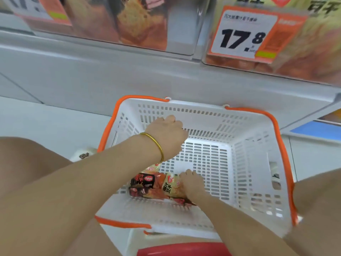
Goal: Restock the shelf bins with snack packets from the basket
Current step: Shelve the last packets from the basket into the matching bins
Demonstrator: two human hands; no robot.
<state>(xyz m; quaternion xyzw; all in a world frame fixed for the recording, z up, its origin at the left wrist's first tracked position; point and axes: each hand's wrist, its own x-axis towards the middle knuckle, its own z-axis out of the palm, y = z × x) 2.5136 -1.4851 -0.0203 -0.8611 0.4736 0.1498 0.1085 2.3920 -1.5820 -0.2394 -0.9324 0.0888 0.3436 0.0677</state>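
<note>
knees flank the basket [203, 108], our right hand [191, 183] clamped on the snack packets [147, 185] at its near-left floor, left hand [166, 133] curled, contents unclear; we should bunch them firmly before lifting to the shelf bins [313, 52].

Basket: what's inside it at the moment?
Snack packets lie at the basket's near left; the right hand grips a pale packet. The left hand hovers inside, fingers curled; whether it holds anything is hidden. Arms cover part of the floor.
</note>
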